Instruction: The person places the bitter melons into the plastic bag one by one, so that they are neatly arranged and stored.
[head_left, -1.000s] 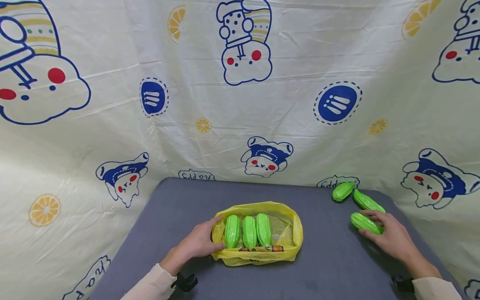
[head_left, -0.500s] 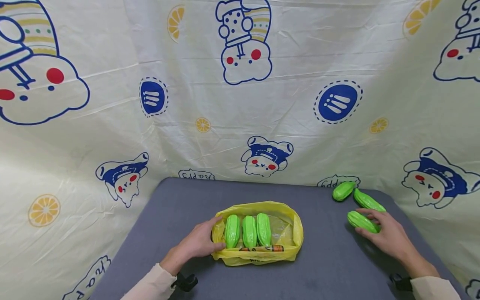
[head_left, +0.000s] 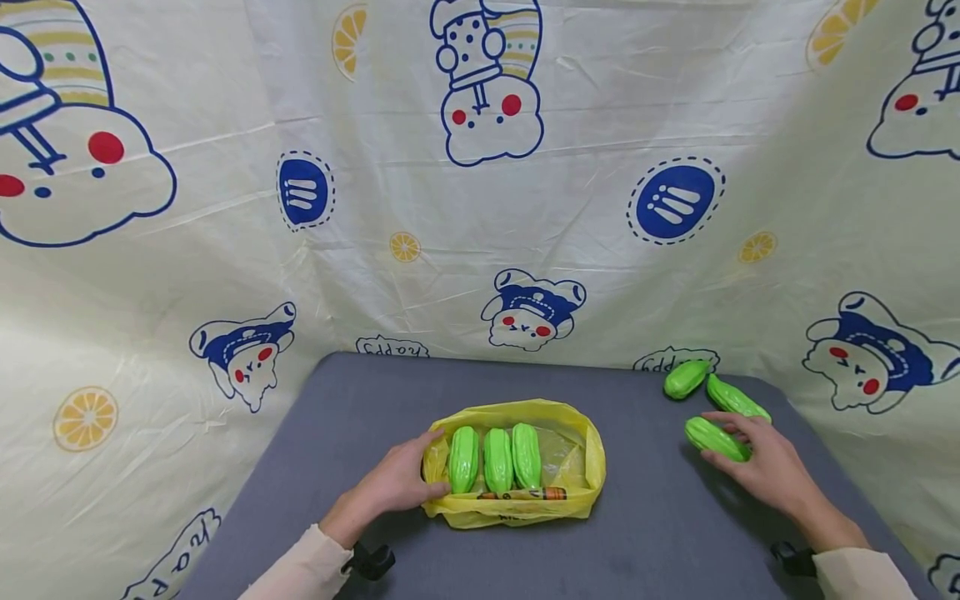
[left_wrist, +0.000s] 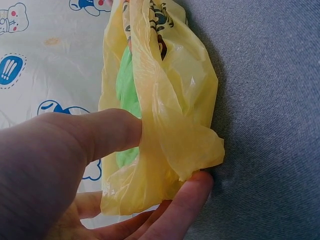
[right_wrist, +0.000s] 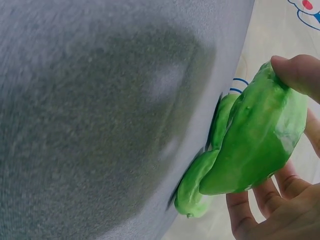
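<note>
A yellow plastic bag (head_left: 595, 462) lies with its mouth spread on the grey table, with three green gourds (head_left: 497, 461) side by side inside. At its left end my left hand (head_left: 393, 482) grips the edge; in the left wrist view, the thumb is over the bag (left_wrist: 175, 115) and the fingers are at its outside. To the right, my right hand (head_left: 772, 467) holds a bright green ridged gourd (head_left: 714, 437), like a bitter melon, between thumb and fingers. In the right wrist view this gourd (right_wrist: 255, 135) is tilted and held above the table surface.
Two more green gourds lie at the table's back right corner, one (head_left: 686, 379) near the back edge and another (head_left: 737, 397) just behind my right hand. A printed white sheet (head_left: 465, 208) hangs behind the grey table (head_left: 510, 567).
My right hand has moved a little to the left, carrying the gourd away from the two at the back corner. My left hand stays on the bag's edge.
</note>
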